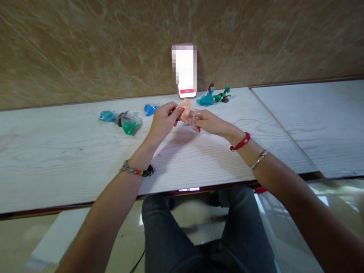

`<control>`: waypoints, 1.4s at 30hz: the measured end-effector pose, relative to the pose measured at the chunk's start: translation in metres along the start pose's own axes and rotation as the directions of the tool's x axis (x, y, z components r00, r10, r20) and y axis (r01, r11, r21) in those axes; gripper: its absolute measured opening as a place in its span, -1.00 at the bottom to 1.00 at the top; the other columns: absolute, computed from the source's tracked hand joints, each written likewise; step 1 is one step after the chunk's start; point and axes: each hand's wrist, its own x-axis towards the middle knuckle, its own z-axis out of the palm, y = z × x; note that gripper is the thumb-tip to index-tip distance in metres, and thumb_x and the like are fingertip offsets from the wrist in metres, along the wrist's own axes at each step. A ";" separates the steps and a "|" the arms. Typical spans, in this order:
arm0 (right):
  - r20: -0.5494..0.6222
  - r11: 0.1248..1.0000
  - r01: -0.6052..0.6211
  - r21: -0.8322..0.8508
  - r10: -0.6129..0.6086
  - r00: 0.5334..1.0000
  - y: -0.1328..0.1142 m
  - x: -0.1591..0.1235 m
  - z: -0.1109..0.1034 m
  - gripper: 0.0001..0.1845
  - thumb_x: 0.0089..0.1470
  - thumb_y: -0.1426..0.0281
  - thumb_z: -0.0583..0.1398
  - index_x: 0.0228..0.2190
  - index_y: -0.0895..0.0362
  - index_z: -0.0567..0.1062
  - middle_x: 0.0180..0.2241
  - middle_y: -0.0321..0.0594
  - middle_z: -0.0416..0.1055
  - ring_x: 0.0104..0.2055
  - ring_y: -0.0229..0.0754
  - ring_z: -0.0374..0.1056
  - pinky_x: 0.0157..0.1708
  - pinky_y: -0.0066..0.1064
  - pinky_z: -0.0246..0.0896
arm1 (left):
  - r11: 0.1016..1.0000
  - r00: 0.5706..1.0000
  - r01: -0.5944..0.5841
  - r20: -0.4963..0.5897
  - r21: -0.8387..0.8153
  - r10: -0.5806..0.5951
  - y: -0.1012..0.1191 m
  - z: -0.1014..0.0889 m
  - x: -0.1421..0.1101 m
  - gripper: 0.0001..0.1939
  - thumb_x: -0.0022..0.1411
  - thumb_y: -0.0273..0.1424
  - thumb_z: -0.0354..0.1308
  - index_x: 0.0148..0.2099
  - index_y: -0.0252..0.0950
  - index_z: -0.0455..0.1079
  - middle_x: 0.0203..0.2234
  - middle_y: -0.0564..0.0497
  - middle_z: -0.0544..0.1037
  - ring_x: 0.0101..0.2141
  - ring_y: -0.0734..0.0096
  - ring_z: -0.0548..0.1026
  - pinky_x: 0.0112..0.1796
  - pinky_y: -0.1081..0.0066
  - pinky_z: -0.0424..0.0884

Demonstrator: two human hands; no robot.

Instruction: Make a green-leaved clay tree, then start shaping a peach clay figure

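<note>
Between my two hands, above the white table, is a plastic bag of peach-coloured modelling clay (186,110). My left hand (166,116) pinches its left side with thumb and fingers. On the right, my right hand (209,122) is closed on the clear, crumpled end of the same bag. Just behind my left hand lies a bag of blue clay (150,109). Farther left are bags of teal clay (107,116), green clay (129,128) and something dark brown (120,119). A clay figure in a teal dress (207,96) stands behind my right hand.
A lit phone (186,72) leans upright against the brown marbled wall (99,49). Beside the figure is a small green and brown clay plant (223,94). The white wood-grain table (71,163) has a seam on the right, and its front edge runs just above my knees.
</note>
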 end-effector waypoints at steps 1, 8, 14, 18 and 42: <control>-0.011 1.000 -0.007 0.008 0.007 1.000 -0.001 0.000 0.000 -0.71 -0.06 0.69 -0.05 -0.67 0.15 0.15 -0.70 -0.41 0.10 -0.61 -0.43 0.02 -0.57 -0.50 -0.05 | 1.000 1.000 -0.003 -0.006 0.001 0.003 0.000 0.000 0.001 -0.77 0.15 -0.35 0.05 -0.53 -0.29 0.26 -0.76 0.15 0.22 -0.70 0.64 0.18 -0.66 0.55 0.08; -0.130 0.991 -0.060 0.120 0.076 0.989 -0.002 0.001 0.011 -0.81 0.06 0.62 -0.07 -0.46 0.16 0.25 -0.64 -0.42 0.12 -0.62 -0.44 0.07 -0.60 -0.53 -0.01 | 0.999 0.994 0.029 -0.102 -0.030 -0.032 -0.002 -0.009 0.009 -0.75 0.16 -0.37 0.03 -0.55 -0.29 0.20 -0.79 0.19 0.17 -0.76 0.68 0.12 -0.72 0.58 0.00; -0.227 0.990 -0.025 0.136 0.056 0.972 0.002 0.000 0.012 -0.70 0.06 0.54 0.00 -0.13 0.11 0.24 -0.38 -0.34 0.21 -0.58 -0.49 0.16 -0.59 -0.57 0.08 | 0.981 0.982 0.154 -0.092 -0.120 -0.166 -0.006 -0.013 0.009 -0.73 0.21 -0.48 -0.08 -0.56 -0.30 0.13 -0.80 0.21 0.15 -0.80 0.71 0.10 -0.76 0.60 -0.05; -0.087 0.995 -0.033 -0.090 0.025 0.996 0.002 -0.003 0.008 -0.82 0.01 0.54 0.06 -0.28 0.18 0.36 -0.47 -0.34 0.21 -0.59 -0.47 0.12 -0.58 -0.54 0.04 | 0.983 0.986 0.141 -0.078 -0.116 -0.151 -0.002 -0.010 0.007 -0.72 0.19 -0.53 -0.06 -0.57 -0.30 0.13 -0.81 0.21 0.14 -0.80 0.72 0.09 -0.76 0.61 -0.04; -0.231 0.898 -0.045 -0.437 -0.063 0.971 -0.006 0.000 0.013 -0.87 -0.07 0.48 0.15 -0.60 0.21 0.34 -0.55 -0.32 0.20 -0.48 -0.36 0.08 -0.46 -0.44 -0.04 | 0.994 0.988 0.072 -0.131 -0.086 -0.083 0.001 0.001 0.001 -0.69 0.21 -0.35 -0.04 -0.58 -0.28 0.14 -0.84 0.20 0.15 -0.81 0.68 0.12 -0.75 0.58 0.00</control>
